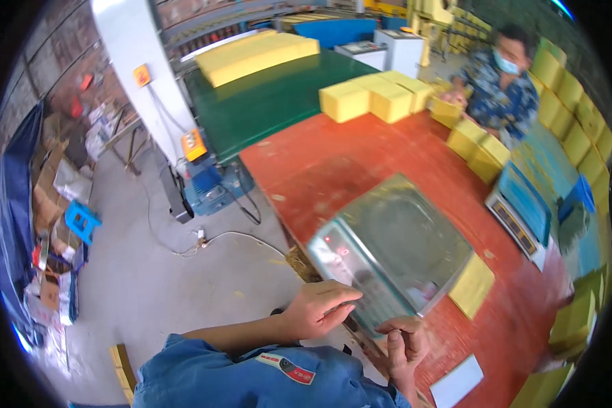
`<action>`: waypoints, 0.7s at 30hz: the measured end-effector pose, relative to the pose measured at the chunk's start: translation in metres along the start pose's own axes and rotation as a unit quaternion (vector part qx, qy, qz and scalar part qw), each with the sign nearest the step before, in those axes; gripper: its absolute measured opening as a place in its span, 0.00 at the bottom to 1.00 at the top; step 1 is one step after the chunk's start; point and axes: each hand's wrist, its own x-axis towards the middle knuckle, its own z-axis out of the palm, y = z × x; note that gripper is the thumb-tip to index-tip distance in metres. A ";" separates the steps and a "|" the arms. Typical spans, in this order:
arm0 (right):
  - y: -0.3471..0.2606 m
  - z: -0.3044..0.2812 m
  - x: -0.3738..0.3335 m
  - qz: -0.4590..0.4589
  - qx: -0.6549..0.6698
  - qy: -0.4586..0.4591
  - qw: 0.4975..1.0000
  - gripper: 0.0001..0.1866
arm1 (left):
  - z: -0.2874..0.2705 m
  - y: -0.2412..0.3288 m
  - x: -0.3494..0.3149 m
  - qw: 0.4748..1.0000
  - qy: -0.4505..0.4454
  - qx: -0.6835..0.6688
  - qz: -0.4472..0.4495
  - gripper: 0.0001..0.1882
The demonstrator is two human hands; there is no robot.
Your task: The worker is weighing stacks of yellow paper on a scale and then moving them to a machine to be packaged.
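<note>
My left hand (321,309) is held over the near edge of the red table. Its fingers are half bent, the thumb stands a little apart from them, and nothing shows in the gap. To its right, my right hand (405,343) has its fingers curled in toward the thumb; whatever they may hold is hidden. Both hands are just in front of a weighing scale (415,238) with a broad grey pan and a lit display panel facing me. A flat yellow sheet (472,286) lies along the pan's right side. Nearer to me rests a white card (457,381).
Yellow paper stacks (370,98) stand at the red table's (285,160) far edge. A masked co-worker (500,92) handles more stacks across it, near a second scale (521,204). A green table (238,109) adjoins at the back left. A cable (241,234) crosses the floor.
</note>
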 end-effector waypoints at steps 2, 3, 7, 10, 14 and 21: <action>0.016 0.055 0.023 0.011 0.007 -0.039 0.999 0.02 | -0.050 -0.032 -0.008 0.999 0.019 0.028 -0.007 0.12; 0.021 0.081 0.028 0.032 0.014 -0.058 0.998 0.03 | -0.074 -0.046 -0.014 0.999 0.016 0.050 -0.016 0.12; 0.018 0.195 0.073 0.096 0.093 -0.082 0.988 0.07 | -0.176 -0.104 -0.026 0.984 0.124 0.119 -0.045 0.08; 0.032 0.242 0.102 0.053 0.106 -0.123 0.985 0.04 | -0.241 -0.134 -0.026 0.970 0.179 0.147 -0.068 0.07; 0.046 0.279 0.130 0.072 0.121 -0.146 0.979 0.04 | -0.298 -0.174 -0.024 0.947 0.232 0.196 -0.108 0.06; 0.064 0.309 0.173 0.091 0.143 -0.118 0.978 0.05 | -0.351 -0.238 -0.017 0.921 0.266 0.219 -0.182 0.07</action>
